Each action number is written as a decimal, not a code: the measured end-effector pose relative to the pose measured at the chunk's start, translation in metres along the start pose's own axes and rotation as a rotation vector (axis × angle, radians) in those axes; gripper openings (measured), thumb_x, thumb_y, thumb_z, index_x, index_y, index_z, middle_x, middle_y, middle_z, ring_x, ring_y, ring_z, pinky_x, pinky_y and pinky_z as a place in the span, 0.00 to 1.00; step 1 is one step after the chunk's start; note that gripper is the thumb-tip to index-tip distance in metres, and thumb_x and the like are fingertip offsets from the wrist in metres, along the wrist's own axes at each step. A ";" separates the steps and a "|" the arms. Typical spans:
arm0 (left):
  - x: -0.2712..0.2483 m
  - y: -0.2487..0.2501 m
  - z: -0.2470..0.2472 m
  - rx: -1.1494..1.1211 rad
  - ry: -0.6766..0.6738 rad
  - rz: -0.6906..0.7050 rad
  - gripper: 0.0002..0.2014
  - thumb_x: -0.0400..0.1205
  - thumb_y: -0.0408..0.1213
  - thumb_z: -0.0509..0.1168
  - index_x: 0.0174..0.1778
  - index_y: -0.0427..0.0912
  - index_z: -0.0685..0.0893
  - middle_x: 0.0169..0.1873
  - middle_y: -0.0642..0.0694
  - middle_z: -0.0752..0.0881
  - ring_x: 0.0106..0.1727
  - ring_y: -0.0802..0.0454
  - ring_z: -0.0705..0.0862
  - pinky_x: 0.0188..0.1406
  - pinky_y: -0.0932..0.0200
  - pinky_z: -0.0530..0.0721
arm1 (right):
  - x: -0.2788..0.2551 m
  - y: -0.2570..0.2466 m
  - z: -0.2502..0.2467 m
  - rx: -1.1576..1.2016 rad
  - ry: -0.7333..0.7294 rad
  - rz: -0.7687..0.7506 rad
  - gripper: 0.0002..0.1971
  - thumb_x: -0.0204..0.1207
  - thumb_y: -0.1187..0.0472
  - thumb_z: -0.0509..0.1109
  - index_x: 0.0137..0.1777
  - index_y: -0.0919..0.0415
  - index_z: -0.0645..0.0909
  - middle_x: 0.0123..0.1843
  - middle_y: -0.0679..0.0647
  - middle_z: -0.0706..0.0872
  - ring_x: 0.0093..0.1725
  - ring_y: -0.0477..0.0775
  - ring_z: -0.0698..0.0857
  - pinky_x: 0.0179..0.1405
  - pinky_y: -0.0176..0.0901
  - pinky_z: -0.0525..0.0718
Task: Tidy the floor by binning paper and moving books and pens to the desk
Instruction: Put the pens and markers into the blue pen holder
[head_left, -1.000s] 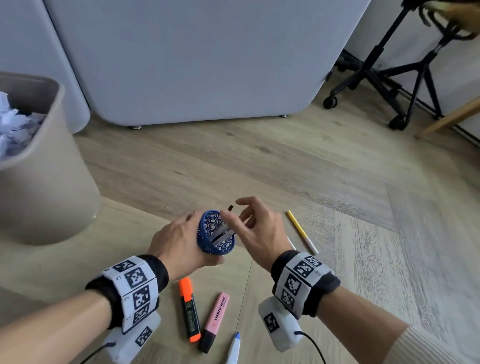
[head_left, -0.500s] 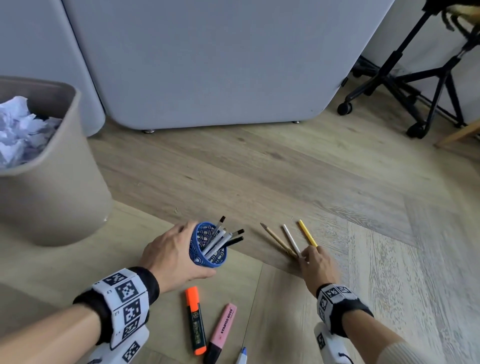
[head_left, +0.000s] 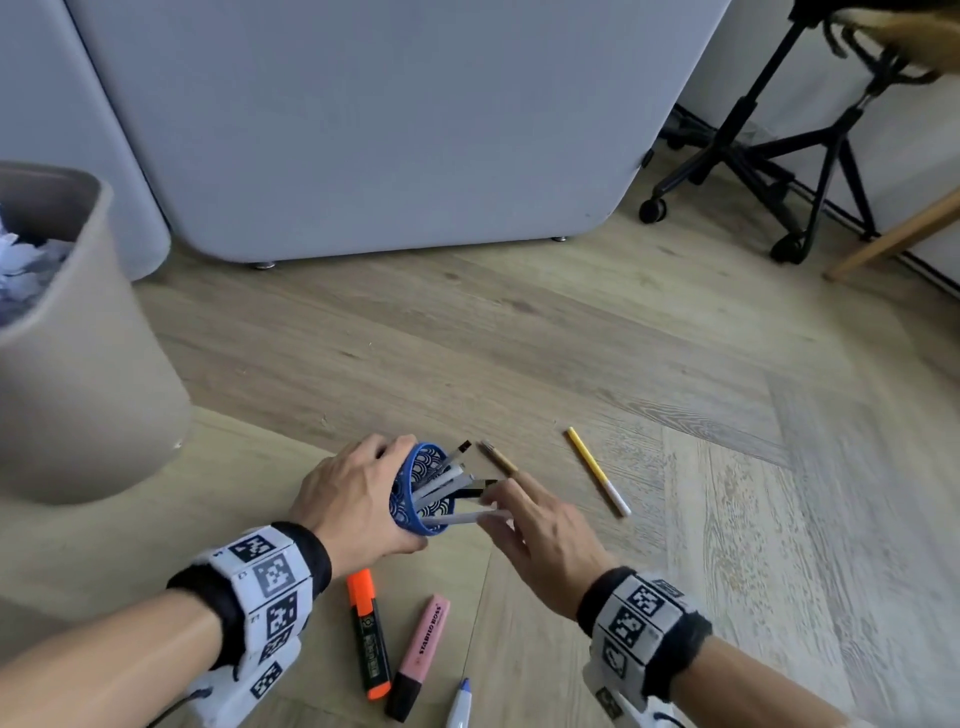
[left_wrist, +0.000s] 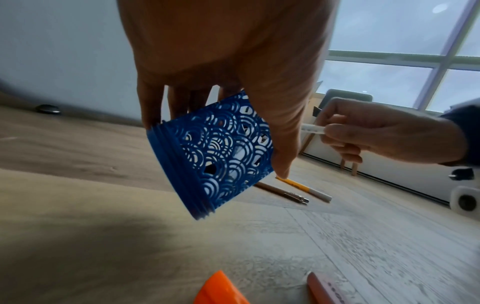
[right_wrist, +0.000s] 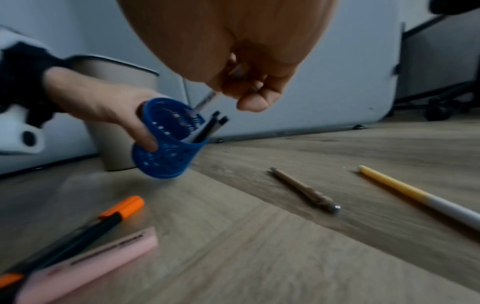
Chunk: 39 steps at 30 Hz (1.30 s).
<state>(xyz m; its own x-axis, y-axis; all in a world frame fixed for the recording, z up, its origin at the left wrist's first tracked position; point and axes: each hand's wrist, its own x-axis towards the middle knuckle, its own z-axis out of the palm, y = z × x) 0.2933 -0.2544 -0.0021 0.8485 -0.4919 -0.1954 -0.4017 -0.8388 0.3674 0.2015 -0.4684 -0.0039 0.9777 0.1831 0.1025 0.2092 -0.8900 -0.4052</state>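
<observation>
My left hand (head_left: 358, 499) grips a blue lattice pen cup (head_left: 422, 491) (left_wrist: 215, 156) (right_wrist: 166, 142), tilted above the floor with several pens sticking out of it. My right hand (head_left: 540, 540) pinches a white pen (head_left: 457, 517) (left_wrist: 313, 129) (right_wrist: 205, 101) whose tip sits in the cup's mouth. On the floor lie a brown pen (head_left: 498, 457) (right_wrist: 303, 190), a yellow-and-white pen (head_left: 597, 470) (right_wrist: 418, 197), an orange highlighter (head_left: 366, 631) (right_wrist: 85, 228), a pink highlighter (head_left: 423, 649) (right_wrist: 98, 259) and a white pen with a blue cap (head_left: 460, 704).
A beige bin (head_left: 78, 374) full of crumpled paper stands at the left. A grey rounded panel (head_left: 389, 119) closes the back. Black chair legs on castors (head_left: 753, 166) and a wooden leg (head_left: 893, 239) stand at the right. Wooden floor (head_left: 727, 415) stretches to the right.
My right hand went out to the pens on the floor, picked up the white one and has come back to the cup with it. The left hand kept holding the cup.
</observation>
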 end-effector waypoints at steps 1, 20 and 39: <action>0.000 -0.001 0.000 -0.010 -0.017 0.004 0.47 0.52 0.67 0.71 0.70 0.63 0.67 0.56 0.60 0.78 0.56 0.53 0.82 0.47 0.58 0.81 | 0.003 0.006 0.001 0.028 0.021 0.040 0.21 0.82 0.39 0.54 0.61 0.53 0.75 0.48 0.42 0.79 0.33 0.39 0.75 0.32 0.31 0.76; -0.012 -0.041 0.008 -0.132 0.050 -0.124 0.46 0.51 0.71 0.72 0.67 0.62 0.70 0.57 0.61 0.82 0.55 0.55 0.83 0.52 0.59 0.82 | 0.001 0.089 -0.004 -0.195 -0.067 0.612 0.19 0.73 0.58 0.72 0.63 0.60 0.77 0.41 0.51 0.85 0.35 0.49 0.82 0.30 0.38 0.78; -0.022 -0.038 0.012 -0.162 0.041 -0.119 0.47 0.53 0.69 0.71 0.69 0.61 0.67 0.58 0.56 0.80 0.56 0.52 0.83 0.54 0.56 0.83 | 0.022 0.082 0.033 -0.221 -0.199 0.617 0.21 0.78 0.45 0.67 0.63 0.58 0.76 0.60 0.56 0.78 0.54 0.55 0.78 0.52 0.43 0.76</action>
<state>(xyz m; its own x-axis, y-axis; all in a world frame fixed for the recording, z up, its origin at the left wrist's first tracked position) 0.2859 -0.2149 -0.0221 0.9014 -0.3785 -0.2104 -0.2395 -0.8405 0.4861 0.2406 -0.5234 -0.0648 0.9059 -0.3305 -0.2649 -0.3749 -0.9167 -0.1385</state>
